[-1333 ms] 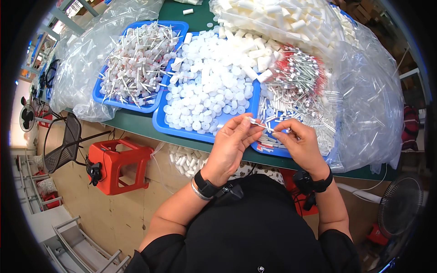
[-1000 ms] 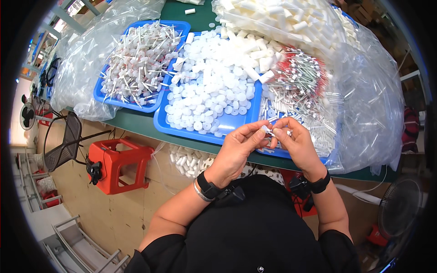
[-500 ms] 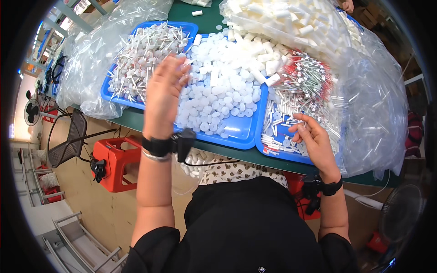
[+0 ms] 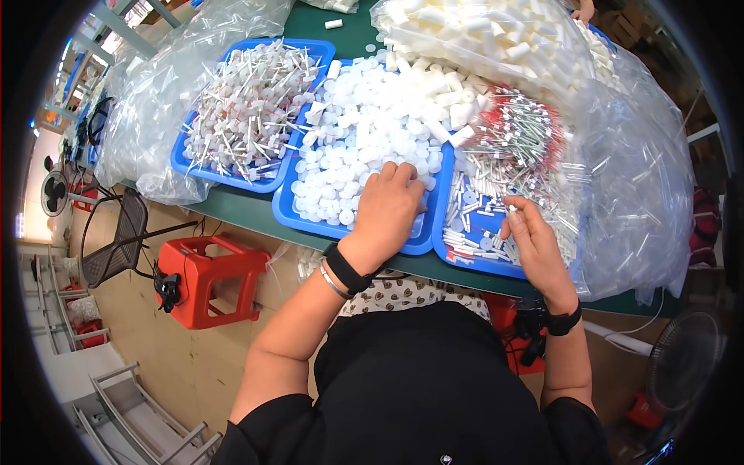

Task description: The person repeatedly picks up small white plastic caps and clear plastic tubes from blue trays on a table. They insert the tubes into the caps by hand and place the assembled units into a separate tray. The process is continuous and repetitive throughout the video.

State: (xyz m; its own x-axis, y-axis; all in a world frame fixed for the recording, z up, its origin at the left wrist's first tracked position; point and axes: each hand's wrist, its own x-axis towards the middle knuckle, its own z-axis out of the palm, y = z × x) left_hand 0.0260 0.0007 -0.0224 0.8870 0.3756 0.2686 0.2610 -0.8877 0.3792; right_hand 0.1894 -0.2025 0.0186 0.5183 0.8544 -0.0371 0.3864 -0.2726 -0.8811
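My left hand (image 4: 390, 205) reaches down into the middle blue tray (image 4: 310, 220). Its fingers are curled together among translucent white plastic discs (image 4: 341, 180), and whatever they grip is hidden under them. Over the right blue tray (image 4: 496, 266), my right hand (image 4: 539, 244) pinches a small white piece (image 4: 511, 208) between thumb and forefinger; it looks like a short tube. Short white tubes (image 4: 487, 183) lie loose in that tray beside the hand, below a heap of thin metal pins with red ends (image 4: 518, 128).
A left blue tray (image 4: 182, 164) is heaped with white sticks carrying discs (image 4: 256, 112). White foam cylinders (image 4: 446, 97) spill from a clear bag (image 4: 496, 35) behind. Large clear plastic bags (image 4: 635, 201) flank the trays. A red stool (image 4: 209, 283) stands at the left.
My left hand has moved right and nearer, from over the edge of the left tray down into the discs, its fingers curling. My right hand has barely moved; its thumb and forefinger have come together.
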